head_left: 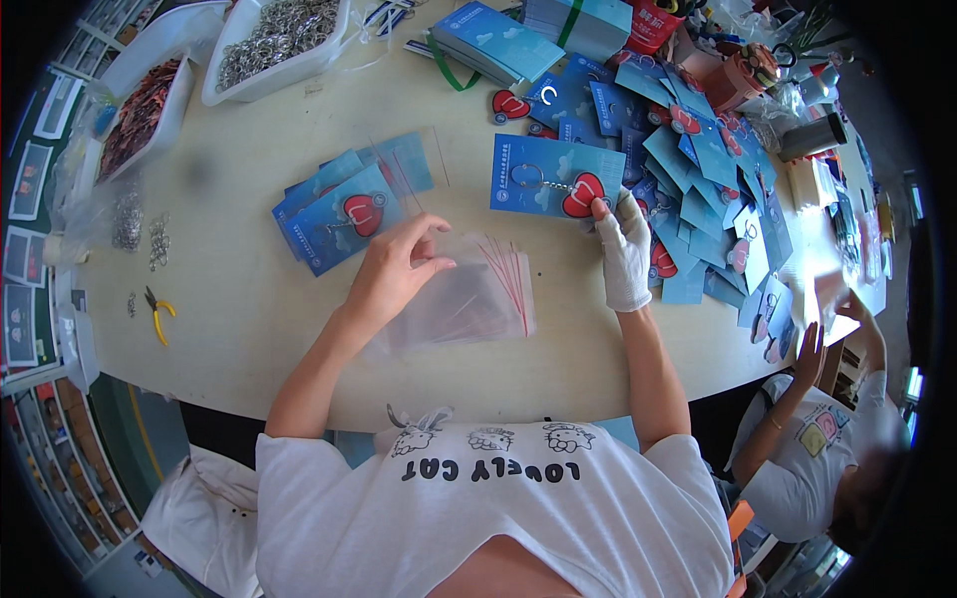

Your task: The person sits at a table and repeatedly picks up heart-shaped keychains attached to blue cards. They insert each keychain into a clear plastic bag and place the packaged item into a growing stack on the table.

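Note:
My right hand (627,254), in a white glove with the thumb tip bare, pinches the lower right corner of a blue card (528,179). A red heart keychain (582,196) with a metal ring and short chain lies on that card under my thumb. My bare left hand (394,264) hovers by a pile of clear plastic bags (454,304) with red seal lines, its thumb and forefinger curved and apart. Just beyond it, several blue cards (319,244) lie overlapped, the top one bearing a red heart keychain (361,213).
To the right spreads a heap of carded keychains (698,179). Stacked blue cards (493,45) with a green band stand at the back. White bins hold metal rings (284,40) and reddish pieces (140,115). Yellow-handled pliers (159,316) lie left. Another person (812,439) works at far right.

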Tool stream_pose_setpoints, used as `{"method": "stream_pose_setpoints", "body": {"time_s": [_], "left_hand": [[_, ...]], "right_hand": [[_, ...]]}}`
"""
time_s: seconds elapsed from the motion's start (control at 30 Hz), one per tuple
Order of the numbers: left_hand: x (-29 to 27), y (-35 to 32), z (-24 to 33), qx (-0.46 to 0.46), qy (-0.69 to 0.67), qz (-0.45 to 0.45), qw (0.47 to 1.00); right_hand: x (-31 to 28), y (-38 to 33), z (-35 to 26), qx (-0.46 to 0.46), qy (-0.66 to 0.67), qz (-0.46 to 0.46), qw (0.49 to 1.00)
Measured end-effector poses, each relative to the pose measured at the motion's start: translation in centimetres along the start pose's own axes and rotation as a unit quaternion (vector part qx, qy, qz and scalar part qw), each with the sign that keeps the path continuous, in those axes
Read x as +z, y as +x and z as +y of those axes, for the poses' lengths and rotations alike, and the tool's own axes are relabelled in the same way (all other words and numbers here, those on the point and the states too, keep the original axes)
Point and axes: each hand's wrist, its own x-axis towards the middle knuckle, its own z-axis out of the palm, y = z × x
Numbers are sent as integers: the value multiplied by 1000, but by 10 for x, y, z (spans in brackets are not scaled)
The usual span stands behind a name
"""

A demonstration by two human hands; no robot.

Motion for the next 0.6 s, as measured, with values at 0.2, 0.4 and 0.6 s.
{"method": "stream_pose_setpoints", "body": {"time_s": [0.2,0.4,0.6], "left_hand": [[-8,2,-8,-41,-143,-29,988],[-8,6,-13,-99,-284,-47,953],[-3,7,-3,-89,-303,-56,947]], "right_hand": [[8,-5,-3,18,19,-48,999],[15,-8,-3,28,12,-108,994],[-13,-1,3,59,-73,-205,974]]}}
